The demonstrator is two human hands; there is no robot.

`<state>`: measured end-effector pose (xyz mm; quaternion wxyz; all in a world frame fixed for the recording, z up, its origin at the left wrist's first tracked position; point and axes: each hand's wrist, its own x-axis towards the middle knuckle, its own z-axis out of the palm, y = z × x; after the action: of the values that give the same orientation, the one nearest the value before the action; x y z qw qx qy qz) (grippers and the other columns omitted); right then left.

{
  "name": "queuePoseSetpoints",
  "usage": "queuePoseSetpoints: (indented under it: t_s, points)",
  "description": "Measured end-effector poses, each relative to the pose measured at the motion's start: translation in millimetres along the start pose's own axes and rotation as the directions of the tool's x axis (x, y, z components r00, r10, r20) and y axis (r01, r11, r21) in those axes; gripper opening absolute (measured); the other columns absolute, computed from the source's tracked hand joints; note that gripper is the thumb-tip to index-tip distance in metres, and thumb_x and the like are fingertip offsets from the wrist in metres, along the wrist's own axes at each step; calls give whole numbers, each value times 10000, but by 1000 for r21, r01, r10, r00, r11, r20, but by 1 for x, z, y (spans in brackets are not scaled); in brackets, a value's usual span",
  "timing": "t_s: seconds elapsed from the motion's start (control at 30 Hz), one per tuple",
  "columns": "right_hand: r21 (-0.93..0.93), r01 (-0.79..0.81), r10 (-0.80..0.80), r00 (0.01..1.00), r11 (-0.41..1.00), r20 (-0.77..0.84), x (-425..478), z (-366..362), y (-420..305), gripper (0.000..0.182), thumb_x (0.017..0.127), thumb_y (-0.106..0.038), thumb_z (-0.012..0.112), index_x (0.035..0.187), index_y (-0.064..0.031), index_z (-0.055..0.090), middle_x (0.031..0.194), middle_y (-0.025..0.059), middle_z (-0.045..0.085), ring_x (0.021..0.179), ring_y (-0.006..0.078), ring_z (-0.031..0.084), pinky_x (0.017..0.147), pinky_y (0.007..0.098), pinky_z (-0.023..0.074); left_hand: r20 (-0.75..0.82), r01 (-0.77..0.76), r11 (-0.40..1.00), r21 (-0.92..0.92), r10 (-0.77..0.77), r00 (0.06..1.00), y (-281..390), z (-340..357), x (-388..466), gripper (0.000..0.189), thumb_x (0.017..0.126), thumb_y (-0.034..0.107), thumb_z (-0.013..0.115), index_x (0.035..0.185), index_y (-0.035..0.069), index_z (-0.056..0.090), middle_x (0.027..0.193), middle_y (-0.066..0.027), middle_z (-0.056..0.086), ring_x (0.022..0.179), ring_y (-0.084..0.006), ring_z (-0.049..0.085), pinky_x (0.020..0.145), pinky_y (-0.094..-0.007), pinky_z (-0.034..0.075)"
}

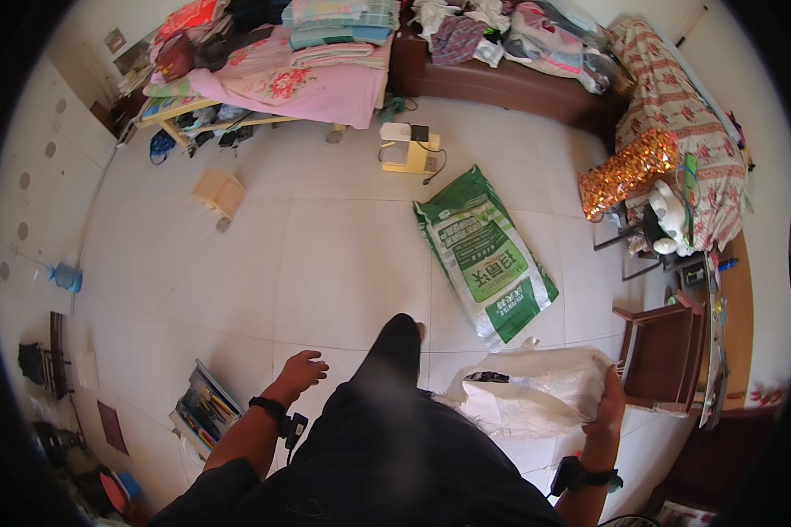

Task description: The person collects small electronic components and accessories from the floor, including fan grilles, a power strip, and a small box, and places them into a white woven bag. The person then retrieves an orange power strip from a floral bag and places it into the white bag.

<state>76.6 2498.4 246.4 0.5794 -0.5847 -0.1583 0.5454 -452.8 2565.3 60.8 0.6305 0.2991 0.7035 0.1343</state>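
My right hand (610, 403) grips the side of a white woven sack (534, 392), whose mouth gapes and shows something dark inside. Frayed threads hang along the sack's near edge. My left hand (308, 371) is held out over the tiled floor with its fingers apart and nothing in it. Just beyond the white sack, a green and white printed woven bag (488, 257) lies flat on the floor. Left of my left forearm stands a box of tools and pens (205, 408) with its lid up.
A yellow sewing machine (409, 150) and a small wooden stool (219, 191) stand on the floor ahead. A dark red wooden chair (662, 352) is at the right. Farther off are a bed (343, 92) and a brown sofa (488, 82). A blue water bottle (66, 277) lies at the left.
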Motion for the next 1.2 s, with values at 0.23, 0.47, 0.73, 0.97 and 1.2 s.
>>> queuePoseSetpoints:
  t_s: [0.23,0.47,0.73,0.97,1.2]
  points:
    - [-177,-138,159,981,974,107,57,94,27,498,1005,-389,396,1259,21,521,1152,145,618,1013,258,635,871,367,524,-173,76,961,-264,-125,977,-43,-58,-26,510,798,103,665,1261,-42,507,914,-122,665,768,-199,658,652,-309,507]
    - [-293,-193,255,947,936,193,111,239,52,498,998,-404,423,1268,5,517,1129,121,632,975,239,645,811,354,543,-199,113,868,-483,-234,952,-88,-118,-29,457,830,109,644,1243,-39,517,902,-115,676,768,-192,663,635,-300,502]
    - [-280,-183,255,935,943,248,207,406,82,508,990,-431,434,1276,-20,516,1214,135,608,1083,296,608,942,426,496,-255,115,782,-613,-333,908,-120,-256,1,478,862,147,630,1276,-43,486,950,-130,679,800,-202,664,657,-305,511]
    - [-286,-173,245,940,943,240,272,542,116,506,988,-435,443,1271,-23,520,1224,128,602,1108,293,593,964,430,478,-361,47,801,-597,-320,876,-96,-415,25,491,890,163,567,1321,-36,439,1035,-141,666,856,-205,657,702,-307,508]
    - [-330,-213,289,936,920,203,335,667,164,500,982,-439,451,1265,-34,531,1213,122,608,1093,292,603,949,437,488,-395,27,782,-623,-344,852,-46,-531,85,497,893,172,564,1332,-21,435,1057,-124,656,873,-194,650,732,-309,507]
